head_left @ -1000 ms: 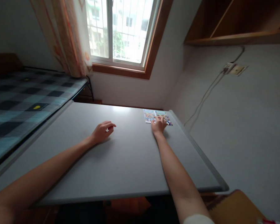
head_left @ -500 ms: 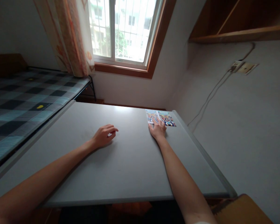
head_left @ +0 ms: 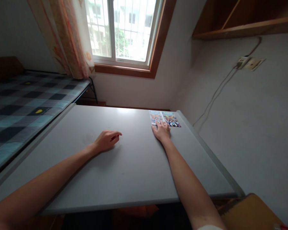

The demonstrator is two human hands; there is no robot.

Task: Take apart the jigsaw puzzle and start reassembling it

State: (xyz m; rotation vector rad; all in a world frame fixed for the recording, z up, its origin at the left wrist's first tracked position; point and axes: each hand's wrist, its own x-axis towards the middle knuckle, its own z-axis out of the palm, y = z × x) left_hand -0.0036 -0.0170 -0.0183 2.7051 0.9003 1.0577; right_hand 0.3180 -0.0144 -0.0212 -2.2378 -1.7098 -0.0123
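Worktop: grey worktop [head_left: 134,166] across the middle of the frame, raised rim along its right side, close against the wall at right.
Leaflet: colourful printed leaflet [head_left: 168,117] lying flat at the far right corner of the worktop, right of centre in the frame, just beside the rim.
Left of frame: bed [head_left: 19,105] with a checked blue and black cover, running alongside the worktop's left edge.
Top of frame: window [head_left: 121,32] in a brown wooden frame, with a patterned curtain [head_left: 69,38] hanging at its left side down to the bed's corner.
Upper right: wooden shelf [head_left: 242,28] on the wall; below it a socket [head_left: 249,63], with a cable [head_left: 213,95] trailing down toward the worktop's far right corner.
In the way: only bare worktop between the two hands and around the leaflet.
Right hand: right hand [head_left: 161,131] flat, palm down, fingers stretched out and slightly spread, fingertips on the near edge of the leaflet, pressing rather than clamping.
Left hand: left hand [head_left: 107,140] resting on bare worktop near the centre of the frame, loosely curled, fingers bent inward toward the thumb, not clenched, well apart from the leaflet.
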